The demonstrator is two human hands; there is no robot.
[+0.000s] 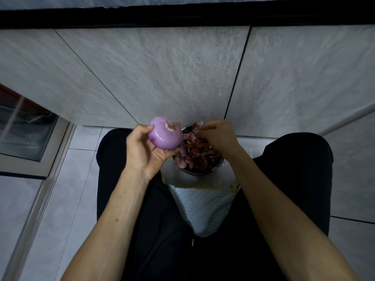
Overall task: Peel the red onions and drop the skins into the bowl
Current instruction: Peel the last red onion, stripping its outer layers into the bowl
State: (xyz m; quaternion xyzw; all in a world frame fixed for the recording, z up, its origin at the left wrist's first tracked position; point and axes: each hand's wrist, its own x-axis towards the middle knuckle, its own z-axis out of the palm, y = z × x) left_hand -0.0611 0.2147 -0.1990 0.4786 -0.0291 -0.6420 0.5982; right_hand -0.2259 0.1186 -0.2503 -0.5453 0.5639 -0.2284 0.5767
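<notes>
My left hand (145,151) grips a peeled, glossy purple red onion (165,136), root end facing up, just left of the bowl. My right hand (218,134) hovers over the bowl and pinches a piece of dry reddish onion skin (197,125) between its fingertips. The metal bowl (199,171) sits on the floor between my knees and is heaped with onion skins (197,154). My right hand covers part of the bowl's far rim.
I am seated, with legs in black trousers either side of the bowl. A white bag (203,205) lies on the floor below the bowl. A grey tiled wall (172,74) rises right behind it. A glass-fronted cabinet (26,132) stands at left.
</notes>
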